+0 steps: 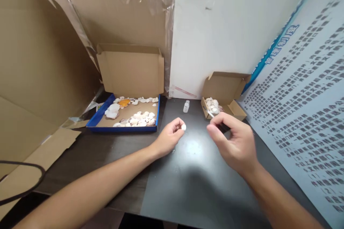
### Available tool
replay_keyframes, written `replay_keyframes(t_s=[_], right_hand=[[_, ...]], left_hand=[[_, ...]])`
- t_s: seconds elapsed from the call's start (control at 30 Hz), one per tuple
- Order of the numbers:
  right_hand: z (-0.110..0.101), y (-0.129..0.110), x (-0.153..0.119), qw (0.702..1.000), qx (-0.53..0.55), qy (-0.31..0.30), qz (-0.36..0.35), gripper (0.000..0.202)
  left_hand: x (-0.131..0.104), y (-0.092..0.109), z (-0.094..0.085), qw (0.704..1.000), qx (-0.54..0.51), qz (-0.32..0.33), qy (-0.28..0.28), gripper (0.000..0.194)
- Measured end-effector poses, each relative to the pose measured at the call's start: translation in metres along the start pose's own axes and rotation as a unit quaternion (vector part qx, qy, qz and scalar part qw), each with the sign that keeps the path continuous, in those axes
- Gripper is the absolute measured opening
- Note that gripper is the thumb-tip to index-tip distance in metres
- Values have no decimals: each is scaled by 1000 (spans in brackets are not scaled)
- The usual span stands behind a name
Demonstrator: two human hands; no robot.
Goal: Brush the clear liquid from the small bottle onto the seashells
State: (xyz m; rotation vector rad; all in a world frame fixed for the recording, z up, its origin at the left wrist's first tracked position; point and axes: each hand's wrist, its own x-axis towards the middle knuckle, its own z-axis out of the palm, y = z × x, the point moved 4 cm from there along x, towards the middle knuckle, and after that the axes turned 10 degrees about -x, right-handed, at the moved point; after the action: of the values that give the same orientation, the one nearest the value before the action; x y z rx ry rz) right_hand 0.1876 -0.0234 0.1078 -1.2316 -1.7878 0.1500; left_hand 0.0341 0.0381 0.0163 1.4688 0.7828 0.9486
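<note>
Above the dark grey mat (172, 186), my left hand (169, 137) pinches a small white shell (184, 127) between thumb and fingers. My right hand (236, 143) is raised to the right, closed around a slim silver tool that looks like tweezers (208, 112); its tip points up and left, and the rest is hidden by the fingers. A gap separates the tool from the shell. Just beyond my left hand, a small clear bottle (186, 106) with a white label stands upright on the mat.
At the left, an open blue-edged cardboard box (122, 129) holds many pale shells (139, 118) and one orange shell (124, 103). A smaller open carton (239, 110) with white shells (213, 104) stands back right. Cardboard panels (129, 14), a white board (215, 35) and a printed sheet (303, 114) enclose the table.
</note>
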Motion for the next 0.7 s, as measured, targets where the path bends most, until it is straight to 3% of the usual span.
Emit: replay_keyframes(t_s=[0.1,0.17,0.3,0.37,0.47,0.7], right_hand=[[19,42,1,998,-52,19,5,28],[30,61,-2,997,-75,4,0,28],[48,75,-11,994,-87,-74,2,23],[53,75,-13,992,-80,-97,6,23],[56,74,-14,991,-76,-106,11,24],[53,76,-13,990,-81,-111,17,25]], left_hand=[[-1,14,-24,999,51,-12,-2,12],[-9,23,-49,995,91,-31,-6,14],[-33,34,-110,954,285,-69,56,18],[-40,35,-131,943,309,-84,84,16],[-40,31,-144,934,330,-102,89,15],[-32,25,-147,921,370,-115,48,16]])
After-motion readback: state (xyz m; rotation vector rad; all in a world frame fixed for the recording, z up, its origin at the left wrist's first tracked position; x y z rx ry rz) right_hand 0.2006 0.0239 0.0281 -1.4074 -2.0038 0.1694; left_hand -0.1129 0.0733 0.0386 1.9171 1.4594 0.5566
